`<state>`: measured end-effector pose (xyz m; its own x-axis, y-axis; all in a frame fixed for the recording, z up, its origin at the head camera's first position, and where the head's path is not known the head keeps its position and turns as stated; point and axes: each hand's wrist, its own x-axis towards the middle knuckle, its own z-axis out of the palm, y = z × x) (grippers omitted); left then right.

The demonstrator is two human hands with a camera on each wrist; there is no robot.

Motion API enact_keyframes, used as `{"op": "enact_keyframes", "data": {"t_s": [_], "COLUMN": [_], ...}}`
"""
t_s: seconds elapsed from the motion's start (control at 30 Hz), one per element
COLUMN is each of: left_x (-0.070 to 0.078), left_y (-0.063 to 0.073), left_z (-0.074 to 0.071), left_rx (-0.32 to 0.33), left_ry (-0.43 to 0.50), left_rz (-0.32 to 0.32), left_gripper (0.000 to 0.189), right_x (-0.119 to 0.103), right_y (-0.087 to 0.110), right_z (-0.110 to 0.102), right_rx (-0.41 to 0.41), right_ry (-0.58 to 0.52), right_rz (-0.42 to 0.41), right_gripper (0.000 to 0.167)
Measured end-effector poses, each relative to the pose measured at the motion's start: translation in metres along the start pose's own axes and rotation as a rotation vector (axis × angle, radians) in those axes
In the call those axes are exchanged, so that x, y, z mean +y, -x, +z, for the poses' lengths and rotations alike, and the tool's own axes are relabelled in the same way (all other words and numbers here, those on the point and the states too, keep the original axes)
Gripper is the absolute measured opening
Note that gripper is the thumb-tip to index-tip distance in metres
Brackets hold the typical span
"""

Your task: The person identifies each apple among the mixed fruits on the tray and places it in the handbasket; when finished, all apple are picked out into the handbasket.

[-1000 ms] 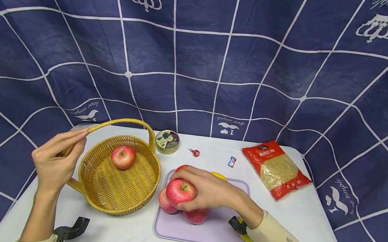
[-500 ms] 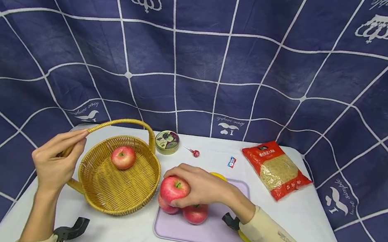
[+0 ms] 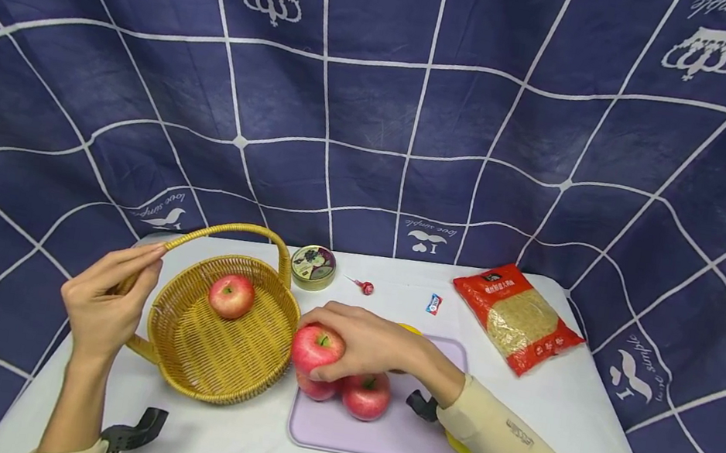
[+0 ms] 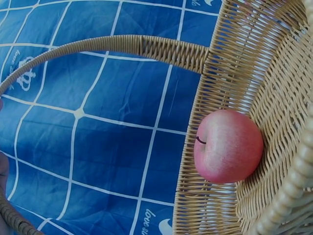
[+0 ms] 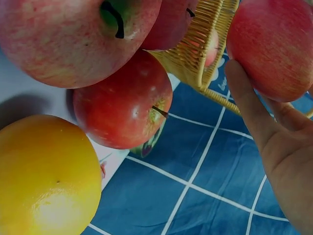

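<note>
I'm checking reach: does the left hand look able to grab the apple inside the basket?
Probably not now: the left hand grips the handle. Once freed, it likely could, since the apple lies uncovered in the basket.

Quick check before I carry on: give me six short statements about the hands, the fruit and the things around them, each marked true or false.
1. The left hand holds the handle of the basket. True.
2. The right hand is empty. False: it holds a red apple.
3. Just one apple sits in the basket. True.
4. The lollipop lies on the tray. False: it lies on the table, beyond the tray.
5. The red bag lies farther right than the lollipop. True.
6. The tin is inside the basket. False: it stands on the table, beside the basket.
</note>
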<state>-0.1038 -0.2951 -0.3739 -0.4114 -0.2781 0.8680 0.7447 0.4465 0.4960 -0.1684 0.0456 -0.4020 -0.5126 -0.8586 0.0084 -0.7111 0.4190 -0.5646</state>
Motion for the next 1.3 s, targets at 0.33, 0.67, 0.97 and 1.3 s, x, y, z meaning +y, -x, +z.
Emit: {"op": "enact_keyframes", "data": {"t_s": [0.33,0.67,0.97,1.3], "left_x": [0.001,0.0,0.0,0.001], "left_y": [0.0,0.001,0.0,0.0], "left_z": [-0.001,-0.001,-0.001,0.0], "left_rx": [0.002,0.0,-0.001,-0.002], "left_ry": [-0.001,-0.003,-0.006,-0.001], "left_rz": [-0.008,-0.009,-0.003,-0.009], "left_gripper": [0.011,0.011,0.01,0.011], "right_x": [0.001,-0.002,-0.003,-0.004], "right_y": [-0.014,-0.03,-0.047,-0.064], "right_z": [0.001,0.003,0.004,0.008], "right_rx": [-0.032,-0.038,-0.067,-0.096], "right_ry": [-0.008,0.052,0.073,0.08], "right_rz": [-0.036,-0.065,-0.082,-0.116], "right_gripper": [0.06,0.059,0.059,0.06]}}
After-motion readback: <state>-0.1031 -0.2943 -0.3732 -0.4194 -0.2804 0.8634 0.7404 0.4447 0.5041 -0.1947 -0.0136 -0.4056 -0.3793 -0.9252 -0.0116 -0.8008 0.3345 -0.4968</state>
